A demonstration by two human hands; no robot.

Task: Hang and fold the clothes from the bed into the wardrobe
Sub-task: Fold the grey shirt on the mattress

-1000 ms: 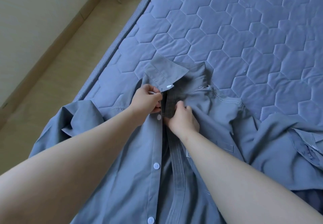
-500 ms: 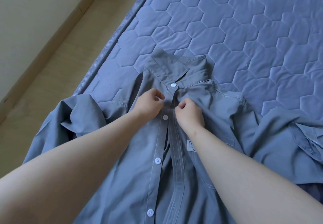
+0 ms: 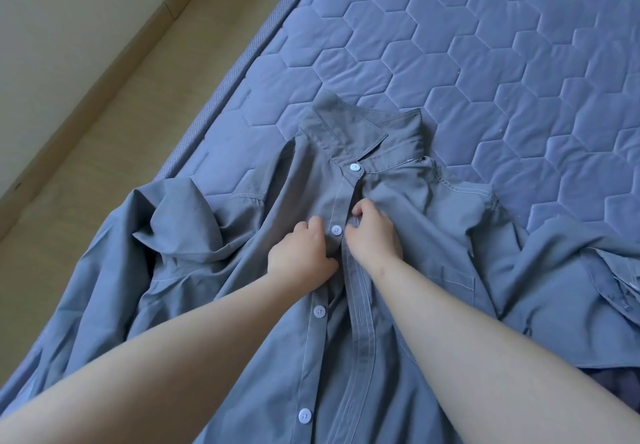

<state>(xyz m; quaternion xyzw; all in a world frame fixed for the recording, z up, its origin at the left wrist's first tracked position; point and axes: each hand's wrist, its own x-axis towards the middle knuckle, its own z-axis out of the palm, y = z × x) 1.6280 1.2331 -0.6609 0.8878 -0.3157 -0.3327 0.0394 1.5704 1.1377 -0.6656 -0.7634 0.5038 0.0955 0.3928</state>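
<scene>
A grey-blue button-up shirt (image 3: pixel 263 305) lies face up on the bed (image 3: pixel 450 62), collar pointing away from me. Its top button (image 3: pixel 355 167) at the collar is fastened. My left hand (image 3: pixel 301 256) pinches the button strip just beside the second white button (image 3: pixel 336 230). My right hand (image 3: pixel 374 232) pinches the buttonhole strip right next to that button. Two more white buttons lower down sit unfastened, with the front gaping there. The left sleeve is bunched near the bed's edge.
A second grey-blue garment (image 3: pixel 588 287) lies crumpled at the right on the blue quilted mattress. The bed's left edge (image 3: pixel 221 87) runs diagonally beside a strip of beige floor (image 3: pixel 104 125) and a pale wall (image 3: pixel 52 28).
The collar button has been fastened. Both hands have moved down the shirt front from the collar to the second button.
</scene>
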